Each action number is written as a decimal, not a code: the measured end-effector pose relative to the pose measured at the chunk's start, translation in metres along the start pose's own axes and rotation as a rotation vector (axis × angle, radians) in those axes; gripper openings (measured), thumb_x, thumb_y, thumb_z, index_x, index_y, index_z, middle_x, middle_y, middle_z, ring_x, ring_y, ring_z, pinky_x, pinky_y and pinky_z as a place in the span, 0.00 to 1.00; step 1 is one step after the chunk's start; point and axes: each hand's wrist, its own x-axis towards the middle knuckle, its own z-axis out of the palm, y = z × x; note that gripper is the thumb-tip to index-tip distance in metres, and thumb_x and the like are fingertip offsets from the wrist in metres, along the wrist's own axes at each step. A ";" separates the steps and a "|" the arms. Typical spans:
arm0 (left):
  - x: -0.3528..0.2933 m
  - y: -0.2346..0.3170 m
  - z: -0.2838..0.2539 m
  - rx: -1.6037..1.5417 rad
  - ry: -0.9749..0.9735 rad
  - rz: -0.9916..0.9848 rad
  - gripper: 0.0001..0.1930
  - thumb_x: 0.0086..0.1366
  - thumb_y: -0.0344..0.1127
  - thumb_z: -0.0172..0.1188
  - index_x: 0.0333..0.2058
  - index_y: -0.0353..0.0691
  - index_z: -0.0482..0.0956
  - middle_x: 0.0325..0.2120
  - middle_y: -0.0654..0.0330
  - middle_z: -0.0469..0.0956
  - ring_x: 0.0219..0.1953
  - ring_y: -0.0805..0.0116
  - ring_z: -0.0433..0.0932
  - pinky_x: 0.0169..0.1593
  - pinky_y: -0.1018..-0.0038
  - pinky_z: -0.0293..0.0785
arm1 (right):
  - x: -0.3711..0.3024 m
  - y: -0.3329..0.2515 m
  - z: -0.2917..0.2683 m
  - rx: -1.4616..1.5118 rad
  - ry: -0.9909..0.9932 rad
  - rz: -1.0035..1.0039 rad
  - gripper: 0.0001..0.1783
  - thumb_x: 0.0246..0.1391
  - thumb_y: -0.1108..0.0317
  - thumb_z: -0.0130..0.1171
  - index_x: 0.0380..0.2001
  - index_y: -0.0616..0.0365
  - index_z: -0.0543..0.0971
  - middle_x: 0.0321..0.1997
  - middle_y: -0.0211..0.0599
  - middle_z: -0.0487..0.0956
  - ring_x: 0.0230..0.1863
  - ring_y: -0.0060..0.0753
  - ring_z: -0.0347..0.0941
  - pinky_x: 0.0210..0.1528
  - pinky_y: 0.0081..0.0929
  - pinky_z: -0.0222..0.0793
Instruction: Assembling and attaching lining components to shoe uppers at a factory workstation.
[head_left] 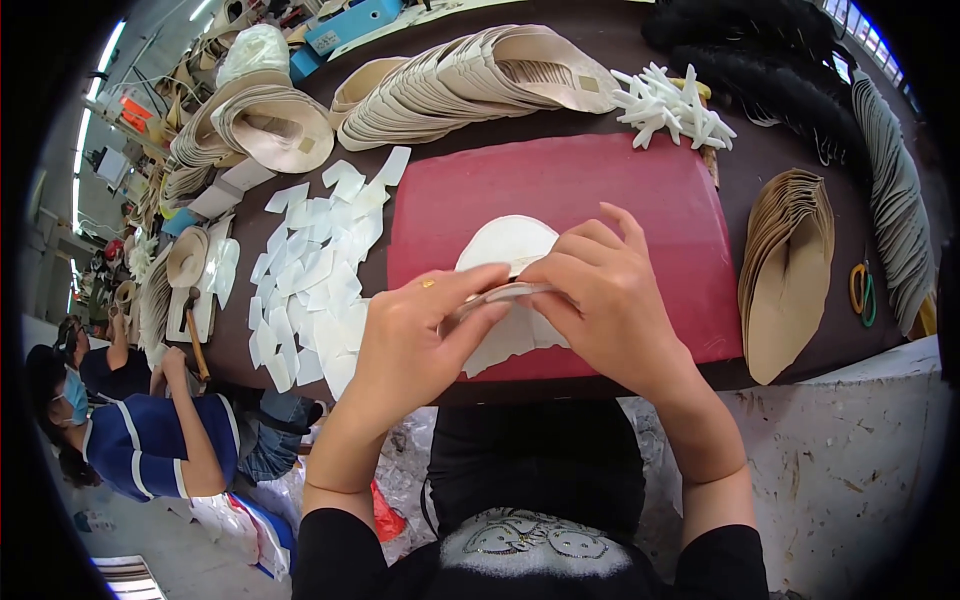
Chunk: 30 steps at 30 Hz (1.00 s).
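Observation:
Over a red mat, both my hands are closed on a cream shoe upper. Its rounded toe end points away from me, while paler material hangs below my fingers. My left hand pinches the near edge between thumb and index finger. On the other side, my right hand grips the same edge with thumb and fingers, its little finger lifted. The pinched edge stands up as a thin curved rim between the two hands. My fingers partly cover the piece, so its full shape is hidden.
White cut pieces lie scattered left of the mat. Stacked beige uppers stand behind it, beside a pile of white strips. Brown insoles and scissors lie right. A co-worker sits left, near a hammer.

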 end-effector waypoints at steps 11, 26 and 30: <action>-0.019 0.019 0.063 -0.996 0.523 -0.696 0.22 0.67 0.28 0.43 0.59 0.27 0.61 0.19 0.53 0.78 0.23 0.67 0.78 0.33 0.80 0.76 | 0.007 -0.007 -0.009 0.407 0.313 0.377 0.08 0.48 0.72 0.66 0.31 0.63 0.81 0.31 0.29 0.79 0.34 0.24 0.69 0.44 0.22 0.67; 0.086 -0.058 0.064 0.599 -0.098 -0.087 0.24 0.62 0.29 0.55 0.58 0.37 0.70 0.57 0.51 0.73 0.57 0.50 0.72 0.59 0.60 0.67 | -0.105 -0.019 -0.019 0.079 0.110 0.607 0.12 0.52 0.65 0.67 0.39 0.58 0.81 0.19 0.29 0.77 0.17 0.27 0.69 0.21 0.21 0.64; 0.022 -0.019 0.065 0.517 -0.195 0.396 0.23 0.59 0.30 0.59 0.55 0.41 0.73 0.64 0.52 0.63 0.67 0.48 0.59 0.67 0.54 0.54 | -0.156 0.017 -0.076 -0.229 0.314 0.614 0.18 0.43 0.72 0.71 0.41 0.57 0.80 0.36 0.31 0.77 0.29 0.26 0.71 0.29 0.21 0.65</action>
